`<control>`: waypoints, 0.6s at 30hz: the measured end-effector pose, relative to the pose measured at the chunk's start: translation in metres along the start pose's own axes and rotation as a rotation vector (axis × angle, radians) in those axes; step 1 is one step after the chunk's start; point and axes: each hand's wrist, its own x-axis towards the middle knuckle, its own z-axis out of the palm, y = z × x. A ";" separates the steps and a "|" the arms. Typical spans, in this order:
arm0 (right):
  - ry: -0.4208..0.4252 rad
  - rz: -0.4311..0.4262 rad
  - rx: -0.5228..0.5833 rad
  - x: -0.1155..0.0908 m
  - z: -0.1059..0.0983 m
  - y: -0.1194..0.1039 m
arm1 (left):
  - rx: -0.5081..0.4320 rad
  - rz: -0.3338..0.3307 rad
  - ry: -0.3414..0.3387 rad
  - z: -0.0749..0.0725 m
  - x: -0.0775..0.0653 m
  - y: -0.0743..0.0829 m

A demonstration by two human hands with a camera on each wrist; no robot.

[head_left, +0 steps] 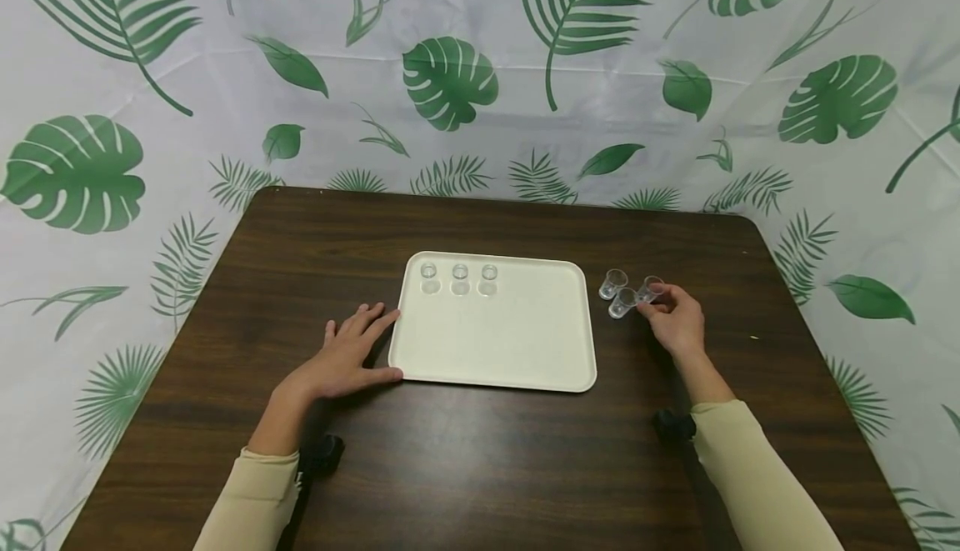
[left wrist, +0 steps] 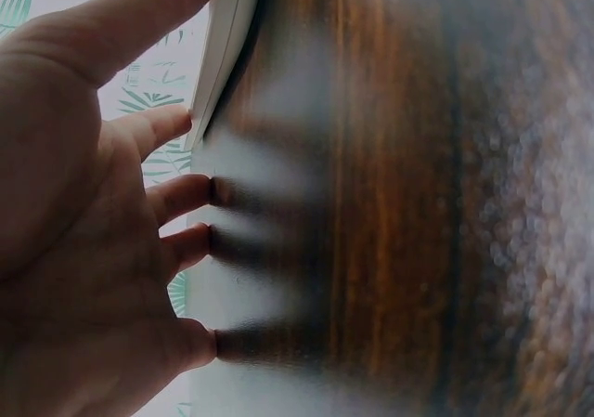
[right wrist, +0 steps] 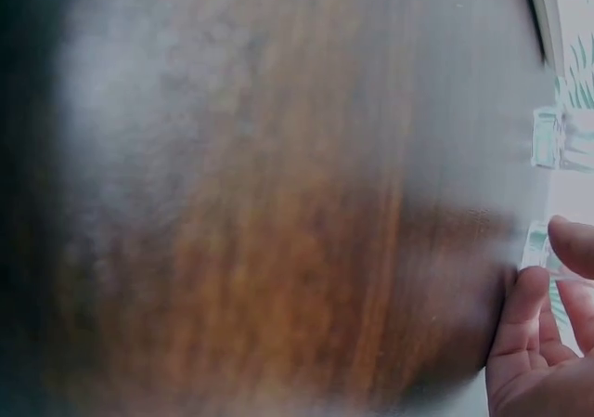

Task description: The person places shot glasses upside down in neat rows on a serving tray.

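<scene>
A cream tray [head_left: 525, 326] lies on the dark wooden table. Along its far left part stand three small clear shot glasses [head_left: 460, 272], which look upside down. My left hand [head_left: 345, 359] is spread at the tray's left side, its thumb and index finger touching the rim, other fingertips on the table in the left wrist view. To the right of the tray, my right hand [head_left: 677, 322] pinches a clear shot glass [head_left: 651, 286] between thumb and fingers. Two more shot glasses [head_left: 622, 304] stand upright close beside it, rims up.
The brown table [head_left: 495, 468] reaches to a white cloth backdrop [head_left: 360, 126] printed with green leaves. A small yellowish speck [head_left: 753, 337] lies to the right of my right hand.
</scene>
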 end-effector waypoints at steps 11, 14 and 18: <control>0.073 0.044 -0.024 -0.001 -0.004 -0.001 | 0.005 0.002 0.017 -0.003 -0.001 0.005; 0.085 0.089 0.052 -0.003 -0.006 -0.002 | 0.004 -0.001 0.010 -0.002 -0.001 0.004; 0.098 0.111 0.218 -0.002 -0.010 -0.002 | 0.004 -0.011 -0.003 -0.002 -0.001 0.003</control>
